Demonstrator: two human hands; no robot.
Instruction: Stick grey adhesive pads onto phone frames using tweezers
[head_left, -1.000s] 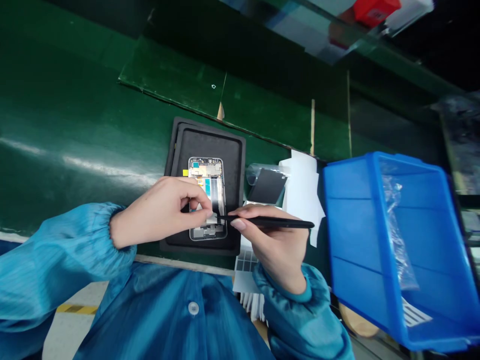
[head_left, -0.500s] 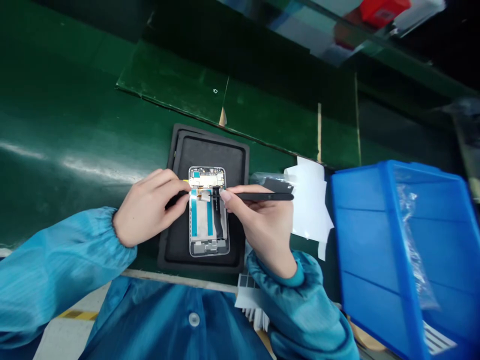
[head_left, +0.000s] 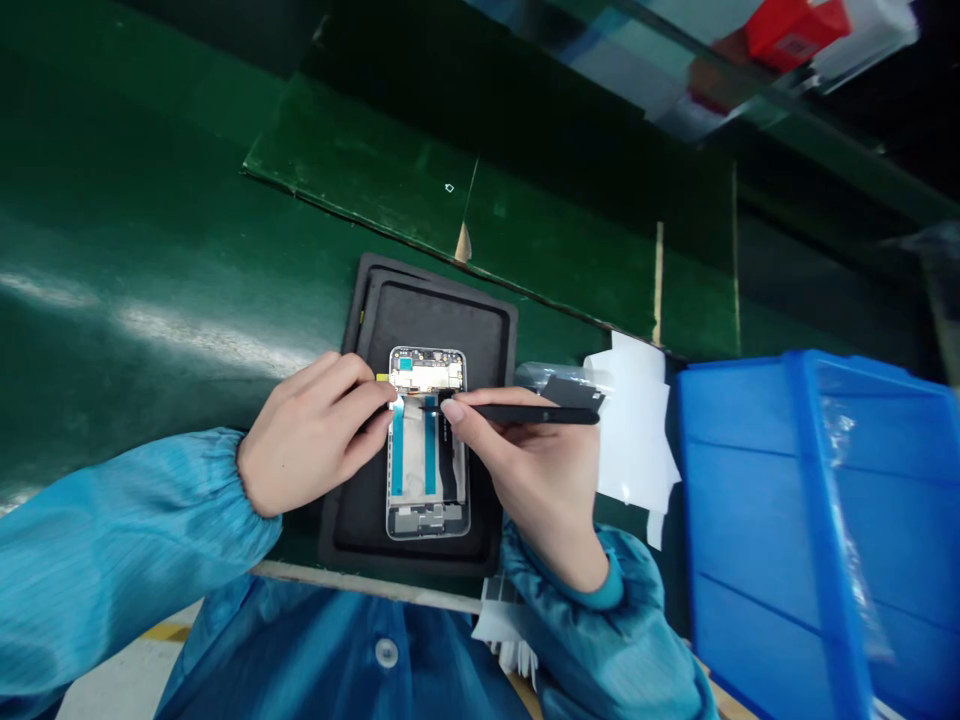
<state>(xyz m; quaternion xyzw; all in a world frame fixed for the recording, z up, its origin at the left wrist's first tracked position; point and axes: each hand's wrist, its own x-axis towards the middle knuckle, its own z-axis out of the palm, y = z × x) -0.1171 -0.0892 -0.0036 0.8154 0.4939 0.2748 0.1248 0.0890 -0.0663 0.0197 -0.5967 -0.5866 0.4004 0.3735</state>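
An opened phone [head_left: 417, 480] lies upright in a black tray [head_left: 442, 300], its circuit board [head_left: 427, 375] at the top and blue strips [head_left: 430, 460] along the bay below. A black flex cable [head_left: 447, 460] runs down the bay's right side. My right hand [head_left: 529, 460] grips black tweezers [head_left: 536, 413] like a pen, their tips over the upper bay. My left hand [head_left: 319, 425] has its fingertips closed at the phone's upper left edge; what they pinch, a small pale bit perhaps, is too small to name.
To the right are white sheets [head_left: 634, 430] and a dark flat piece in clear film [head_left: 571, 390]. A large blue bin [head_left: 757, 500] holding clear plastic stands farther right. A raised green board [head_left: 375, 185] edges the back of the green bench. A red box [head_left: 799, 35] sits top right.
The whole view has shifted, so things sit slightly lower and to the right. A small pale-and-orange piece seen across the upper bay between the hands no longer shows there.
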